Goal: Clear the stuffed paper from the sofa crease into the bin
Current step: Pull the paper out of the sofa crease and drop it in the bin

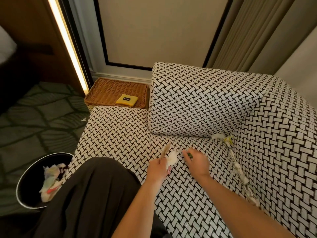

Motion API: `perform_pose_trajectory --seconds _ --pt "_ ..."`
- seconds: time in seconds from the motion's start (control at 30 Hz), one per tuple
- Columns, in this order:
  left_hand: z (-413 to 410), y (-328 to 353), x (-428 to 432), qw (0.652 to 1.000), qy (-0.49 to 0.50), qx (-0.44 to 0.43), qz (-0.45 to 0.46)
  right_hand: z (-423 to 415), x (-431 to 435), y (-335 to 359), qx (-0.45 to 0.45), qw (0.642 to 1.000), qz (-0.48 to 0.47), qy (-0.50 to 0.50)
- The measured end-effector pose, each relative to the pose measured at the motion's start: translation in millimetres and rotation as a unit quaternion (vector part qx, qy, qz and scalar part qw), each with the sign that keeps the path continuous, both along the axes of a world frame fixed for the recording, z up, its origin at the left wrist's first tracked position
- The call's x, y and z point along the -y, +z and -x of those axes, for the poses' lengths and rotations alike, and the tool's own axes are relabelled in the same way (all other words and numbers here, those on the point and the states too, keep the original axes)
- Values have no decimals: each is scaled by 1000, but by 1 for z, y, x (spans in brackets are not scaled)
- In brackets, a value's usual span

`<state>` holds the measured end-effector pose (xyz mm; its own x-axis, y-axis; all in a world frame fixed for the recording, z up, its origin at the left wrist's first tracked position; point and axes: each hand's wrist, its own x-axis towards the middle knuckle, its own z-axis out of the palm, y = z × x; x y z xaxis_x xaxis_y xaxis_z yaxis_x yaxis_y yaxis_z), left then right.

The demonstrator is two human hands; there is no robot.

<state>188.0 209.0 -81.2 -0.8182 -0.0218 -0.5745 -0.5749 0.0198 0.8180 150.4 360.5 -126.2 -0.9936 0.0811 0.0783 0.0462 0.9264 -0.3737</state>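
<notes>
Head view: stuffed paper (pixel 237 166) lies in the sofa (pixel 120 134) crease, its long axis running from the back-cushion corner toward the camera. Left hand (pixel 158 168) pinches a white paper wad (pixel 172 159) plus a brownish slip (pixel 165 150). Right hand (pixel 197 163) has its fingers curled round a small green bit (pixel 189 155) (unclear what). Bin (pixel 27 186) stands on the floor at left.

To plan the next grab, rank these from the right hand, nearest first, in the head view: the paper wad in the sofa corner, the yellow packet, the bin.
From the right hand:
1. Paper wad, in the sofa crease, just ahead and right.
2. Yellow packet, in the wicker tray, ahead and left.
3. Bin, low at far left.
</notes>
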Motion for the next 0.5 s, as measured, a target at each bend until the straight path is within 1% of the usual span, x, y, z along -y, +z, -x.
perform_pose_trajectory --seconds 0.07,0.1,0.17,0.23,0.33,0.43,0.5 --pt "-3 17 7 999 22 -2 -29 -3 11 7 19 999 40 -5" --pt "-5 28 13 999 28 -8 -38 -2 18 10 24 997 80 -5" --pt "-5 51 28 998 38 -40 -44 2 37 21 23 980 198 -3" --pt "-7 74 49 995 45 -77 -36 5 62 39 14 951 309 4" --pt "-10 99 89 993 40 -114 -2 5 105 75 19 911 413 10" --pt "-16 108 133 985 27 -152 71 5 150 101 58 871 487 20" --pt "-21 109 165 979 33 -162 119 4 182 114 97 844 527 26"
